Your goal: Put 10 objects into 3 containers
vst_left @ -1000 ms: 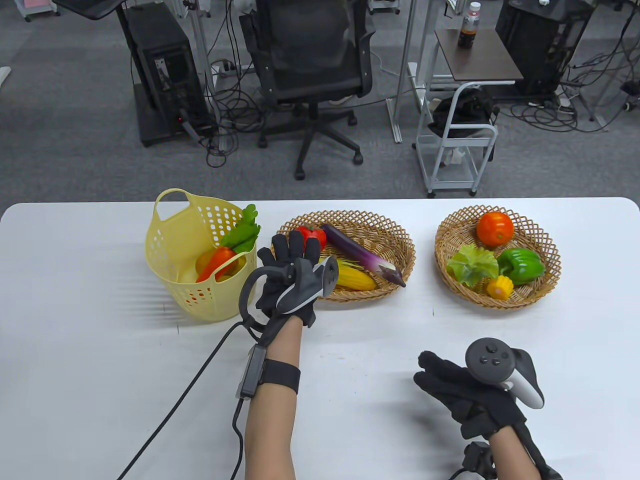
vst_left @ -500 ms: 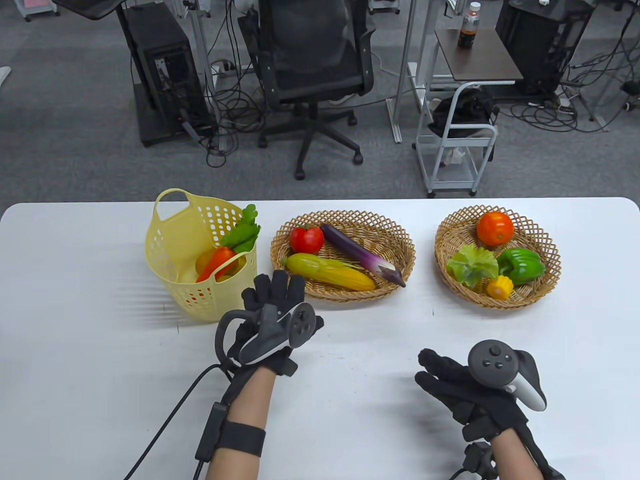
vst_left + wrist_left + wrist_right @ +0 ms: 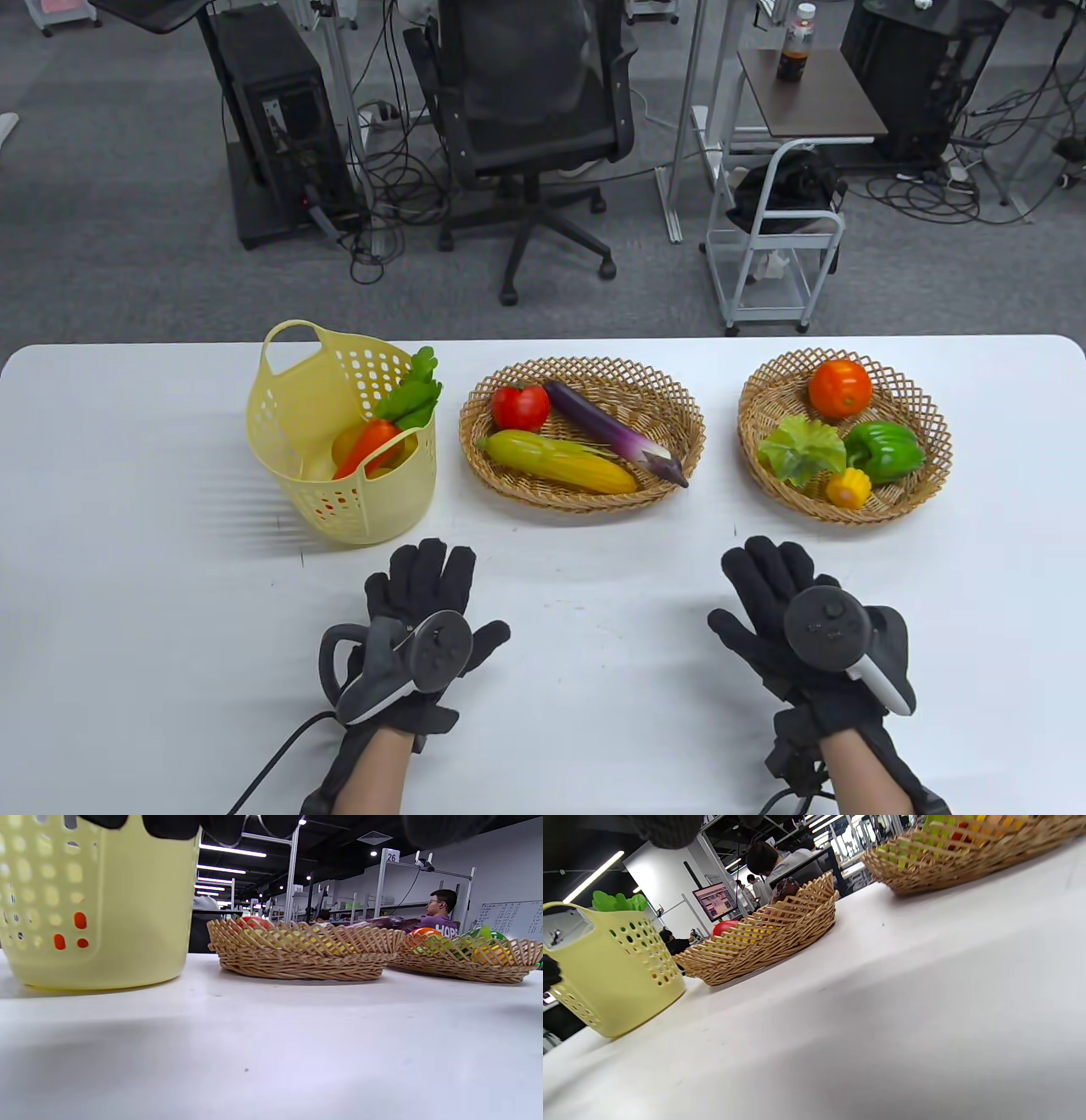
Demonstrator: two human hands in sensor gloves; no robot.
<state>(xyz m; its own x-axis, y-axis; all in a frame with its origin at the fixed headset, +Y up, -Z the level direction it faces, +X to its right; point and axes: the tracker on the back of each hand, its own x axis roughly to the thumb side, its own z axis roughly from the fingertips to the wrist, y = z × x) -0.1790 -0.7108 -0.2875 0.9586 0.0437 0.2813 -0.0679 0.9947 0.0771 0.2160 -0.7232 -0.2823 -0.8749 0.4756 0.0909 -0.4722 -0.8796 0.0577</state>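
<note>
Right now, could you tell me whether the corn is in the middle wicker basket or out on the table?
In. The corn lies inside the middle wicker basket, beside the eggplant and tomato.

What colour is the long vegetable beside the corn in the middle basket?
The eggplant is purple, paler toward its dark stem end. It shows best in the table view.

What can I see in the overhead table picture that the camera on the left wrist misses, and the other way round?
Only the table view shows both gloved hands, left hand and right hand, flat on the table, and what lies in the containers, such as the eggplant and green pepper.
Only the left wrist view shows a seated man and ceiling lights behind.
Both show the yellow basket and the two wicker baskets, middle and right.
</note>
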